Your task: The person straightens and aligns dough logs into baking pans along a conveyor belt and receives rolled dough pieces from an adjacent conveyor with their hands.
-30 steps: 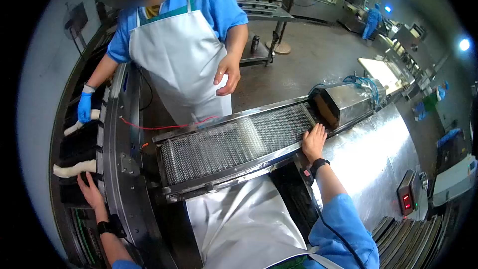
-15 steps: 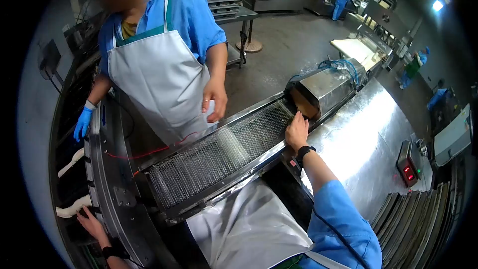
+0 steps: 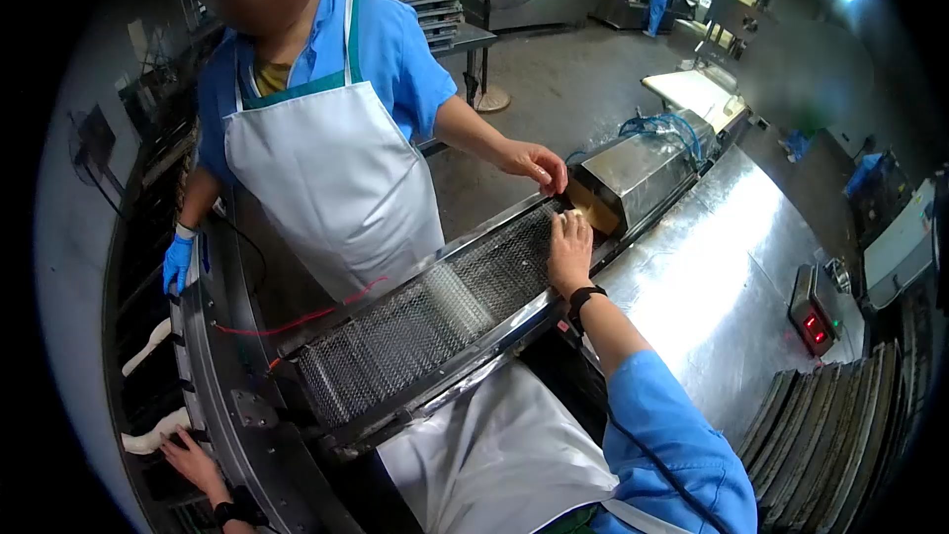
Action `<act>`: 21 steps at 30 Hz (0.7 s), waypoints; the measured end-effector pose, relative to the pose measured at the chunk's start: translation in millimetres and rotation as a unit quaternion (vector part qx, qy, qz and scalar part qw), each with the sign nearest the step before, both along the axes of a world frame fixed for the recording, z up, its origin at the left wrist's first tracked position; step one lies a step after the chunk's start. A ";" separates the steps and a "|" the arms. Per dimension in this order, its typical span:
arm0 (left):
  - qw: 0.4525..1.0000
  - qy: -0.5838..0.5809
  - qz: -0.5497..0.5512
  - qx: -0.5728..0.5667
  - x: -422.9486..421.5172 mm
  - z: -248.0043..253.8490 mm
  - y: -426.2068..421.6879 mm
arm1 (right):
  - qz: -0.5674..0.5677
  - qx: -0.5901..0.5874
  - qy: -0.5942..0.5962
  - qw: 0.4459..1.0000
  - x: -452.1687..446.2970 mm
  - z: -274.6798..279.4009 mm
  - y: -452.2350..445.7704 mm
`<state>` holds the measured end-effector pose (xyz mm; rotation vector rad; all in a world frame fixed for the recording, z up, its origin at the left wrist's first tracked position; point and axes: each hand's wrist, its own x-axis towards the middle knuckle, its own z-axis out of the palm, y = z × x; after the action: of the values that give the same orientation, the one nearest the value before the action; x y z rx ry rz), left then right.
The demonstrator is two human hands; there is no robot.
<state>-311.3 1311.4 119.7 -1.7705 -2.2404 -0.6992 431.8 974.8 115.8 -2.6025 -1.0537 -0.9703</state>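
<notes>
My left hand (image 3: 194,462) is open at the lower left, its fingertips touching the end of a pale, soft strip that looks like dough (image 3: 156,433). Another pale strip (image 3: 146,347) lies farther along the same dark line. Over the far end of a wire-mesh conveyor belt (image 3: 425,321), my right hand (image 3: 570,252) reaches forward with fingers slightly bent and apart. It is just before the opening of a metal housing (image 3: 647,173), and nothing shows clearly in its fingers. A co-worker's bare hand (image 3: 534,164) hangs close beyond it.
Across the belt stands a co-worker in a white apron (image 3: 331,178), a blue-gloved hand (image 3: 178,259) on the left line's edge. To my right are a steel table (image 3: 707,277), a red-digit display (image 3: 815,326) and stacked trays (image 3: 825,445). A red cord (image 3: 297,322) crosses the belt's near end.
The co-worker's bare hand has swung right from beside the apron to the housing opening. My right hand has drawn slightly left along the belt. My left hand stays by the strip.
</notes>
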 end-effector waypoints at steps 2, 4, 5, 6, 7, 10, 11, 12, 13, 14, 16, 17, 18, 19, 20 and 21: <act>1.000 0.012 0.012 -0.005 -3.0 -2.7 1.5 | 0.012 -0.048 0.024 0.998 8.5 -4.8 3.1; 0.997 0.073 -0.002 0.011 0.3 -0.1 0.2 | 0.035 -0.118 0.039 0.992 17.9 -14.0 1.5; 0.998 0.049 -0.021 0.023 0.5 0.6 3.5 | 0.027 -0.164 0.086 0.982 24.4 -14.9 2.5; 0.999 0.050 -0.005 0.005 6.0 5.4 5.6 | 0.037 -0.211 0.093 0.972 23.5 -0.5 1.5; 0.998 0.054 0.014 -0.016 15.6 11.8 -1.2 | 0.051 -0.259 0.101 0.959 22.6 12.2 -3.4; 0.999 0.015 -0.024 0.034 15.7 3.1 4.8 | 0.037 -0.268 0.086 0.959 23.5 32.3 -18.4; 0.997 -0.003 -0.071 0.028 -3.3 -5.0 7.6 | 0.023 -0.286 0.113 0.951 20.3 44.6 -18.5; 0.993 0.062 -0.081 0.059 -14.2 -16.9 13.3 | 0.021 -0.278 0.115 0.953 16.7 47.8 -19.0; 0.985 0.125 -0.087 0.084 -22.8 -33.6 17.8 | 0.021 -0.273 0.115 0.955 14.4 47.4 -22.2; 0.993 0.020 -0.093 0.072 -16.6 -31.1 9.4 | 0.020 -0.257 0.121 0.959 21.5 35.3 -24.0; 0.990 -0.111 -0.068 0.051 15.7 1.1 -15.4 | 0.033 -0.242 0.172 0.954 13.9 30.5 -19.9; 0.989 -0.138 -0.044 0.041 31.1 15.4 -23.7 | 0.043 -0.240 0.215 0.946 -1.6 49.4 -19.1; 0.980 -0.176 -0.067 0.060 35.8 18.8 -26.9 | 0.085 -0.220 0.243 0.941 -12.3 57.9 -16.0; 0.970 -0.212 -0.088 0.080 37.0 19.9 -30.6 | 0.127 -0.202 0.272 0.932 -20.8 67.3 -8.4; 0.969 -0.224 -0.069 0.081 43.5 25.1 -35.7 | 0.168 -0.172 0.331 0.912 -28.1 83.4 3.8; 0.968 -0.233 -0.051 0.079 49.8 30.0 -39.7 | 0.204 -0.146 0.394 0.884 -33.1 91.9 15.5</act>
<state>-261.5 1271.7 149.6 -1.7969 -2.2890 -1.4021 398.7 990.3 207.7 -2.4107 -1.4459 0.3598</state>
